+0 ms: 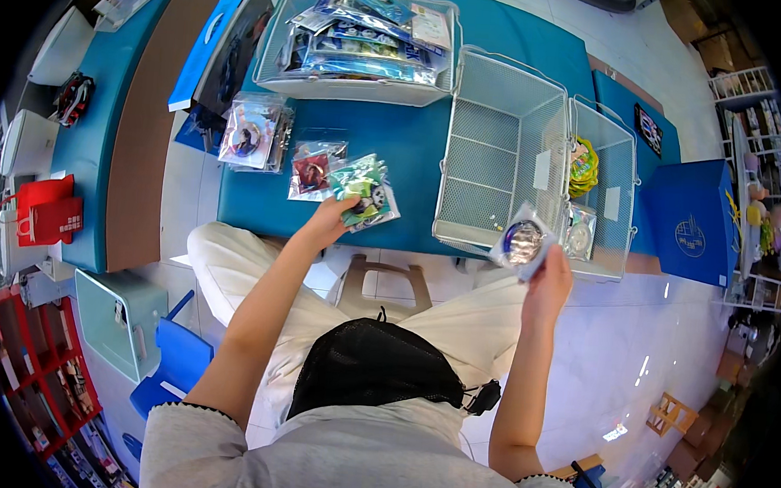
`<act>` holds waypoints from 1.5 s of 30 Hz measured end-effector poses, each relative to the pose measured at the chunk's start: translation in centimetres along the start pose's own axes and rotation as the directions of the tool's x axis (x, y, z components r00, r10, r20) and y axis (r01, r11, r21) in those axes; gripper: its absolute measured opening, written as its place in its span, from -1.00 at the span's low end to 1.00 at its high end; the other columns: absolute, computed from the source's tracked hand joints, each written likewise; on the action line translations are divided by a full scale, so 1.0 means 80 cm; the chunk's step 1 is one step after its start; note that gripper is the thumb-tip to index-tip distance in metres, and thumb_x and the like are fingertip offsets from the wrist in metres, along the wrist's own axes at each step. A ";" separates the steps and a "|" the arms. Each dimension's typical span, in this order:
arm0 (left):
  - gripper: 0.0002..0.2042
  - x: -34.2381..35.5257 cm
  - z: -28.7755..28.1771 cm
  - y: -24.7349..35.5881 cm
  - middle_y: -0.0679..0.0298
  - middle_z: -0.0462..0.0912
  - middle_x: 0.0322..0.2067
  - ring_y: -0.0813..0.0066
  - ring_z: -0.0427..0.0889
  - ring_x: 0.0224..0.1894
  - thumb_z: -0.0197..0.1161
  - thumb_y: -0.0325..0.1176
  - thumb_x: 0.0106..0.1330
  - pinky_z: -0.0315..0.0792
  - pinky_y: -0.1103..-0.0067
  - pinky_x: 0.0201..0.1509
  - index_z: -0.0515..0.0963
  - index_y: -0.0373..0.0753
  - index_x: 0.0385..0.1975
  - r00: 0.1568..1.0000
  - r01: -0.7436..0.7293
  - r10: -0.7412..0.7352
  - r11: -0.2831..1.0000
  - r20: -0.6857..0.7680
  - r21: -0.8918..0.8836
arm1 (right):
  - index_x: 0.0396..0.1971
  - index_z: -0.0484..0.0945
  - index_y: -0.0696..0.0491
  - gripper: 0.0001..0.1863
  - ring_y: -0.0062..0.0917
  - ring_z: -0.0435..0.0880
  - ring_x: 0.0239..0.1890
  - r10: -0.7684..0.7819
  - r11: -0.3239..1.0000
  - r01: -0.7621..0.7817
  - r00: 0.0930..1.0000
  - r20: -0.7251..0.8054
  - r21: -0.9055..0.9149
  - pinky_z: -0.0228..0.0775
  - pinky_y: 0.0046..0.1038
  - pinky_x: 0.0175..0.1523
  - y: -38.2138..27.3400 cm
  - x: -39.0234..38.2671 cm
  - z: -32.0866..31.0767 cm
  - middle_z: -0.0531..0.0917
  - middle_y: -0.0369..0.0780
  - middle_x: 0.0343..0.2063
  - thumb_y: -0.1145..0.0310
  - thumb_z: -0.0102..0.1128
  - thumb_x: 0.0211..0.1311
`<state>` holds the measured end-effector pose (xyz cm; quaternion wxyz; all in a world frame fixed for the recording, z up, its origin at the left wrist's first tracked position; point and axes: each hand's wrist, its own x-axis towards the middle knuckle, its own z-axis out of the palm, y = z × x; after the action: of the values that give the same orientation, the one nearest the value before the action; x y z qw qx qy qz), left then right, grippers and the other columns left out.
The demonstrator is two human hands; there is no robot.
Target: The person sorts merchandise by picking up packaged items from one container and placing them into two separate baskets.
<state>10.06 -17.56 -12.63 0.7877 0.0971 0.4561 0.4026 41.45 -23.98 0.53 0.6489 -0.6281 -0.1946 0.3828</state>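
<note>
While the left hand (327, 224), in the head view, pinches a green packet (366, 198) to the left of the middle mesh basket (480, 173), the right hand (550, 273) grips a clear packet (523, 241) with a round dark-blue and silver piece inside, held at that basket's near right corner. Both hands are closed on what they hold. Left of the middle mesh basket, on the teal tabletop (397, 137), a red-printed packet (308, 169) lies just beyond the left hand, and a packet pile (249, 137) sits farther left. A filled basket (355, 91) stands to its upper left; just to its right, a narrow basket (614, 208) contains a yellow-green bundle (583, 166) and a silvery packet (579, 231). Farther right of it stands a blue box (691, 222).
</note>
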 end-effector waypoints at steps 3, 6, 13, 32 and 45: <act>-0.71 -0.053 -0.026 0.018 0.22 0.43 -0.18 0.43 0.44 -0.14 0.01 -0.44 0.16 0.34 0.48 -0.08 0.25 -0.33 -0.12 0.996 -0.024 0.030 0.997 0.079 -0.071 | -0.30 0.40 0.15 -0.76 -0.68 0.47 -0.55 0.335 0.942 -0.303 0.871 0.360 -0.145 0.36 -0.63 -0.48 -0.009 -0.033 0.033 0.50 -0.30 -0.51 0.30 -0.14 0.18; -0.69 -0.107 -0.044 0.026 0.24 0.43 -0.16 0.43 0.45 -0.14 0.00 -0.41 0.18 0.35 0.46 -0.08 0.23 -0.28 -0.07 0.992 -0.102 0.107 0.992 0.062 -0.073 | -0.24 0.37 0.17 -0.76 -0.64 0.49 -0.55 0.379 0.925 -0.332 0.813 0.442 -0.182 0.38 -0.60 -0.49 -0.013 -0.063 0.083 0.50 -0.25 -0.49 0.35 -0.15 0.17; -0.64 -0.153 -0.069 0.026 0.25 0.41 -0.13 0.49 0.44 -0.12 0.04 -0.51 0.14 0.37 0.55 -0.06 0.20 -0.28 -0.05 0.976 -0.210 0.214 0.974 0.034 -0.079 | -0.25 0.39 0.21 -0.79 -0.69 0.44 -0.48 0.299 0.945 -0.136 0.722 0.624 -0.296 0.30 -0.69 -0.38 0.002 -0.091 0.130 0.47 -0.29 -0.47 0.48 -0.16 0.15; -0.47 0.049 0.010 -0.036 0.07 0.45 -0.24 0.39 0.46 -0.21 0.30 -0.28 -0.06 0.32 0.55 -0.16 0.26 -0.40 -0.12 0.886 -0.385 0.453 0.605 0.096 0.697 | -0.33 0.50 0.18 -0.81 -0.83 0.27 -0.71 0.106 0.930 0.014 0.947 0.304 -0.368 0.06 -0.76 -0.64 -0.005 -0.087 0.021 0.48 -0.37 -0.68 0.48 -0.09 0.12; -0.48 0.050 -0.078 0.012 0.02 0.28 -0.15 0.04 0.29 -0.12 0.21 -0.13 -0.04 0.25 0.36 -0.08 0.26 -0.34 -0.16 0.333 0.146 0.856 0.367 -0.395 0.919 | -0.39 0.50 0.18 -0.86 -0.52 0.46 -0.59 0.003 0.720 0.481 0.719 0.695 -0.501 0.28 -0.62 -0.45 0.009 -0.085 0.082 0.51 -0.19 -0.58 0.58 0.02 0.00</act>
<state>5.60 -15.34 -18.23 0.1235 0.3702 0.8697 0.3021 32.18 -24.73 2.31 0.3248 -0.6051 -0.6136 0.3897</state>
